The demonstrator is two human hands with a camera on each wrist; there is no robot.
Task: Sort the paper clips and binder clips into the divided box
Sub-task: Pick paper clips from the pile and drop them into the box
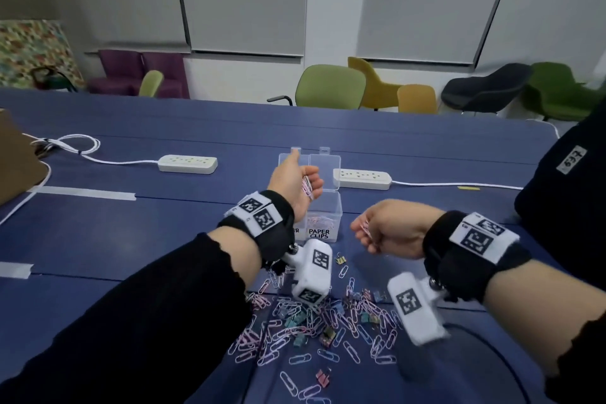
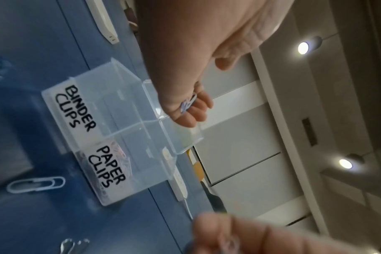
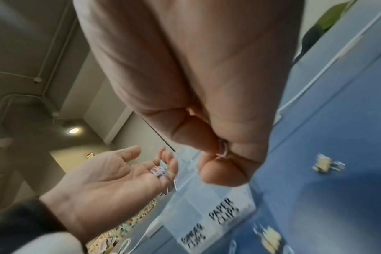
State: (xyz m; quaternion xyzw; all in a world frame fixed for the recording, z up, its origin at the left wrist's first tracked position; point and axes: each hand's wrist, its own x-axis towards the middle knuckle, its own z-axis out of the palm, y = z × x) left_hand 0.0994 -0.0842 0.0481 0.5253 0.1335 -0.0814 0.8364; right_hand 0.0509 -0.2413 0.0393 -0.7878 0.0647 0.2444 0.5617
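Over the left side of the divided box (image 1: 331, 170), carried a small bunch of paper clips (image 1: 307, 188) on the upturned, loosely cupped left grip (image 1: 288, 180), fingers relaxed rather than closed round them. Called, as a judgement, for tilting that palm rightward and low over the compartment (image 1: 323, 218) labelled PAPER CLIPS, already part filled, so that no strays fell into the BINDER CLIPS side. Further right, pinched one pink clip (image 1: 365, 229) between thumb and fingertips of the right grip (image 1: 385, 231), near the box and above the mixed pile (image 1: 311, 321) on the desk (image 1: 131, 239); probably best dropped into that same compartment once the left had cleared.
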